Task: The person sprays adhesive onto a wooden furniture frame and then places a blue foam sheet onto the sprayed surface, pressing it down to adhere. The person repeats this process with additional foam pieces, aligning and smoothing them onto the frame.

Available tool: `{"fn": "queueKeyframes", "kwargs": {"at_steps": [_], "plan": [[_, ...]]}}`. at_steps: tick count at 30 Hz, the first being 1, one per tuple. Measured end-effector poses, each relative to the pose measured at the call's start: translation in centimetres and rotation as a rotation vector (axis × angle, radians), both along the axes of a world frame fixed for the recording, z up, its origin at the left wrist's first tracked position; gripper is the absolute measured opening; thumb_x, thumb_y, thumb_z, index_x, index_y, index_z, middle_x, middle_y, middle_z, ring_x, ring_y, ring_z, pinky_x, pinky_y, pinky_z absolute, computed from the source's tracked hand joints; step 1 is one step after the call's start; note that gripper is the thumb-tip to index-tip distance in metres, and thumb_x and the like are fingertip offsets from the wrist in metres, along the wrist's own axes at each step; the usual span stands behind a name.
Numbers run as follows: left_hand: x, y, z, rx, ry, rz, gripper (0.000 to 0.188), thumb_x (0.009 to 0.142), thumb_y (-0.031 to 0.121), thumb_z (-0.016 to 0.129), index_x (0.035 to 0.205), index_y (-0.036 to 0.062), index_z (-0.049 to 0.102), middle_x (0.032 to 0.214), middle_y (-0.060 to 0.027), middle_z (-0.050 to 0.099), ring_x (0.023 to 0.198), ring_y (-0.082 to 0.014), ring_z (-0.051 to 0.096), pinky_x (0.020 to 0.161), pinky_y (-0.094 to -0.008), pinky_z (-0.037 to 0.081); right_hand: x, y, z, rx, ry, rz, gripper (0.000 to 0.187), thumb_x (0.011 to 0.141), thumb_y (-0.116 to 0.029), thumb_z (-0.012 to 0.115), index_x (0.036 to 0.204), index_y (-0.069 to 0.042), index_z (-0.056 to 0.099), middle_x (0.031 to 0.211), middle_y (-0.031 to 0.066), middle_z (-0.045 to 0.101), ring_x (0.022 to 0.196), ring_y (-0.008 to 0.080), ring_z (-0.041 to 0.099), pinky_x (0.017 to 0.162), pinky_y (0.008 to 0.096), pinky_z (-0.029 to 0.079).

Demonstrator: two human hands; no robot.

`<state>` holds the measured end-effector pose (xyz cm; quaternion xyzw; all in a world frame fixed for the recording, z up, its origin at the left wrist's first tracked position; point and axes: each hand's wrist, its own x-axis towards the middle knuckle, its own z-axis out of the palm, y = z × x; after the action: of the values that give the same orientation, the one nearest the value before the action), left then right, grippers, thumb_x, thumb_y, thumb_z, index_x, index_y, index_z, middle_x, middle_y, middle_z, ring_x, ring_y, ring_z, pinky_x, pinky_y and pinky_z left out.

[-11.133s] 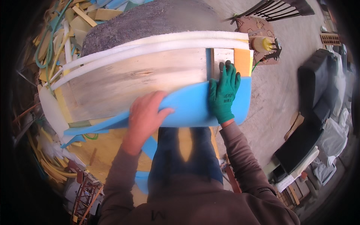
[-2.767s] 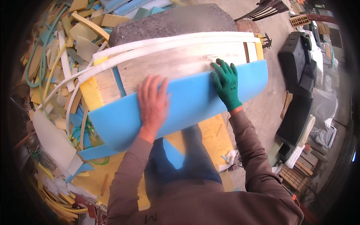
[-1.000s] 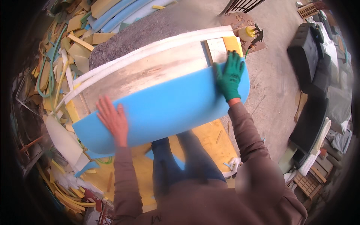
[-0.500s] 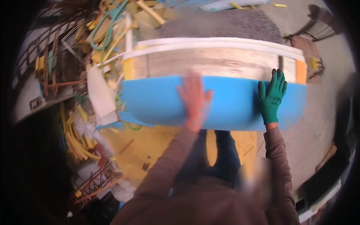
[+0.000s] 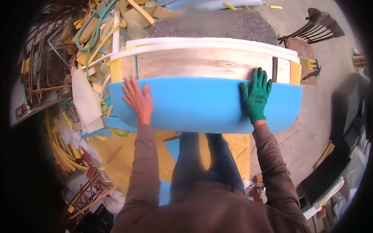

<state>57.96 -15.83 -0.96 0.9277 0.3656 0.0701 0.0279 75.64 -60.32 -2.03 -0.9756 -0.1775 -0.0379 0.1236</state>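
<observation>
One blue foam sheet (image 5: pixel 198 105) covers the near side of the pale wooden panel (image 5: pixel 202 64), front curving down. Wood shows between it and two white padding strips (image 5: pixel 210 46) along the far side. Green-gloved right hand (image 5: pixel 256 97) and bare left hand (image 5: pixel 140 101) lie open on foam, fingers spread, gripping nothing; set well apart, probably to press evenly and stop shifting.

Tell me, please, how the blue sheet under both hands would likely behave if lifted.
The blue sheet would probably sag or bend, since its near side curves downward. It is likely light for its size, as its smooth, matte body looks like foam. Its broad shape makes rolling unlikely.
</observation>
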Motion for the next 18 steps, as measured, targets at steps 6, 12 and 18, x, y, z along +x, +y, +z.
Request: {"fn": "queueKeyframes", "kwargs": {"at_steps": [6, 12, 18], "plan": [[-2.3, 6.1, -1.0, -0.041, -0.012, 0.219, 0.085, 0.120, 0.065, 0.040, 0.186, 0.0138, 0.022, 0.195, -0.0163, 0.012, 0.179, -0.0429, 0.008, 0.141, -0.0667, 0.007, -0.2, -0.5, -0.7, 0.021, -0.037, -0.047, 0.082, 0.115, -0.055, 0.058, 0.176, -0.002, 0.043, 0.183, 0.0232, 0.040, 0.173, 0.0450, 0.028, 0.142, 0.0642, 0.010], [-1.4, 6.3, -0.6, -0.035, -0.009, 0.221, 0.085, 0.120, 0.060, 0.046, 0.185, 0.0088, 0.024, 0.194, -0.0189, 0.016, 0.178, -0.0442, 0.011, 0.140, -0.0673, 0.010, 0.3, 0.5, 0.0, -0.033, 0.009, -0.081, 0.081, 0.117, -0.055, 0.054, 0.177, -0.002, 0.041, 0.185, 0.0242, 0.036, 0.174, 0.0447, 0.026, 0.143, 0.0640, 0.008], [1.1, -2.1, -1.3, 0.025, 0.038, -0.131, 0.086, 0.119, 0.055, 0.050, 0.184, 0.0059, 0.024, 0.193, -0.0203, 0.019, 0.178, -0.0433, 0.013, 0.140, -0.0680, 0.011, -2.6, 7.2, 0.4, 0.165, -0.002, 0.089, 0.085, 0.116, -0.057, 0.056, 0.179, -0.003, 0.038, 0.188, 0.0247, 0.031, 0.176, 0.0425, 0.022, 0.142, 0.0682, 0.004]]}}
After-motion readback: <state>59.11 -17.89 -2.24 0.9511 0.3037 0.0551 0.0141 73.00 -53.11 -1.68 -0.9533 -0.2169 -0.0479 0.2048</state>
